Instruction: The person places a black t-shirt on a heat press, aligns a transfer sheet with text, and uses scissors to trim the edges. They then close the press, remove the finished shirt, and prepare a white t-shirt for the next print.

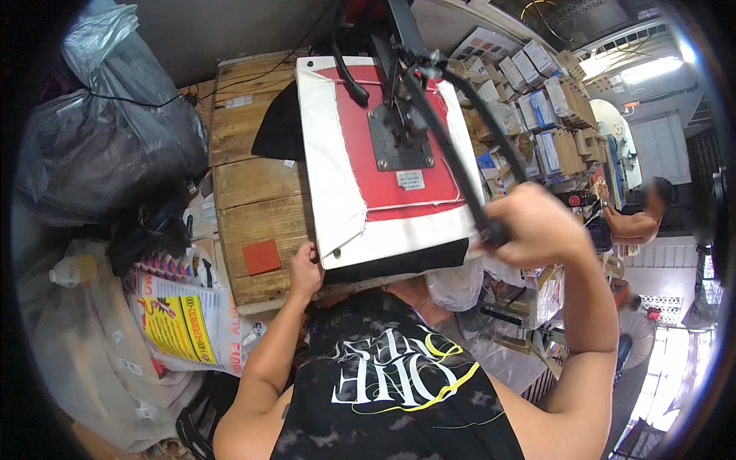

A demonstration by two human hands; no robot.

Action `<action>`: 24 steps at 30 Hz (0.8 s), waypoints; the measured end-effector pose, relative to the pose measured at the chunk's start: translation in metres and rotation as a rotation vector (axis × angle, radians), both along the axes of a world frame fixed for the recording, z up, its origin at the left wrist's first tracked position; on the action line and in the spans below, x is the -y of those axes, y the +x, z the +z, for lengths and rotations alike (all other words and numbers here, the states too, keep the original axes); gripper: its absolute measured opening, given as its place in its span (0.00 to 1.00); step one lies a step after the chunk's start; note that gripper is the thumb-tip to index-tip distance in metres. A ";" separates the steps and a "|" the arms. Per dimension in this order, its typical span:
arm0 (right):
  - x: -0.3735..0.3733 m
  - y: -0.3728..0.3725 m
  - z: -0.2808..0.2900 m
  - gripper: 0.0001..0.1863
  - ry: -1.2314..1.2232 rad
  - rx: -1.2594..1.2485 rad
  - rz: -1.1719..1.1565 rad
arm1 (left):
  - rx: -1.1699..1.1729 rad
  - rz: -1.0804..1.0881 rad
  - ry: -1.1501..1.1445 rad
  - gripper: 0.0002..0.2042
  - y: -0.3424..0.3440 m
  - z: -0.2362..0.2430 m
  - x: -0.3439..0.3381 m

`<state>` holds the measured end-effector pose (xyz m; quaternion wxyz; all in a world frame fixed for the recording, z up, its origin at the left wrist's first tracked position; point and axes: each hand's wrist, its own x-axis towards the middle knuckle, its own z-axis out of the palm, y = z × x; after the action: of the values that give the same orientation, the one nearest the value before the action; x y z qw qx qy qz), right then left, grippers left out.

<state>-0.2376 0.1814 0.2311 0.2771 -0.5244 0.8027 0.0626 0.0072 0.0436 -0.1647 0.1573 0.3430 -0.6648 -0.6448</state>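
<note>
A heat press with a red upper plate (349,138) stands in front of me, its plate lowered. White cloth (333,192) wraps the plate's edges. Black fabric (399,264) shows beneath the near edge and sticks out at the left side. My right hand (537,226) is closed round the grip of the press's black lever (452,138), to the right of the plate. My left hand (306,274) is at the plate's near left corner with its fingers curled. What they pinch, if anything, is hidden.
The press rests on a wooden plank table (261,199), with an orange-red square (261,258) near its front. Large grey plastic bags (115,115) and a printed sack (184,314) crowd the left. Stacked boxes (548,100) fill the right, where another person (640,222) is beyond.
</note>
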 end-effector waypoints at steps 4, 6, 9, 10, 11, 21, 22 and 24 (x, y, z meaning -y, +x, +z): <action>0.025 -0.010 -0.089 0.11 0.123 0.168 0.070 | 0.124 -0.021 0.029 0.12 -0.011 0.002 0.009; 0.025 -0.018 -0.117 0.10 -0.038 0.153 0.167 | 0.019 0.021 -0.040 0.13 -0.014 -0.001 0.009; 0.024 -0.022 -0.186 0.10 -0.100 0.021 0.237 | 0.075 -0.008 -0.075 0.14 -0.011 -0.012 0.002; 0.011 -0.021 -0.195 0.12 -0.181 0.061 0.236 | 0.057 -0.017 -0.078 0.13 -0.007 -0.016 0.002; 0.003 -0.025 -0.206 0.15 -0.247 -0.012 0.238 | 0.035 -0.018 -0.106 0.12 -0.005 -0.018 0.002; -0.042 0.077 -0.219 0.25 -0.851 -0.891 -0.184 | 0.314 -0.668 -0.595 0.19 -0.075 0.118 0.171; -0.066 0.104 -0.226 0.21 -1.044 -0.739 -0.263 | 0.067 -0.519 -0.766 0.17 -0.088 0.137 0.168; -0.129 0.155 -0.245 0.16 -1.292 -0.499 -0.436 | -0.314 -0.330 -0.986 0.15 -0.113 0.168 0.139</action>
<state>-0.0824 0.3106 -0.0137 -0.2734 -0.3814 0.8050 -0.3630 -0.1055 -0.0956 0.0034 0.2936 0.0192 -0.9019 -0.3163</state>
